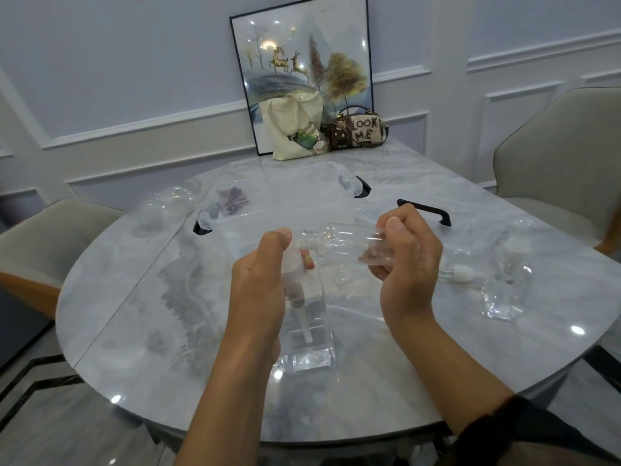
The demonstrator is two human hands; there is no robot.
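Head view: both hands were raised over the middle of the round grey marble bench (pixel 161 324). The right hand (pixel 406 260) was wrapped round the base end of a clear round plastic bottle (pixel 346 242), held sideways above the bench with its neck pointing at the left hand. The left hand (pixel 265 274) was curled round a white plastic pump head (pixel 293 264) right at that neck, and its white dip tube (pixel 304 317) hung down. Could not tell whether pump and neck touched.

Directly below the left hand, a clear square plastic bottle (pixel 314 351) stood on the bench, towards the near edge. Towards the right edge was another clear plastic bottle (pixel 507 287), with a white-capped pump piece (pixel 461 274) just beside it. Behind the hands sat a clear plastic box with black handles (pixel 362 189), and beside it a clear lid with a black handle (pixel 425 210).

At the far edge, a cream canvas tote bag (pixel 295 129) and a brown-and-cream handbag (pixel 364 129) stood before a framed picture of deer and trees (pixel 302 62).
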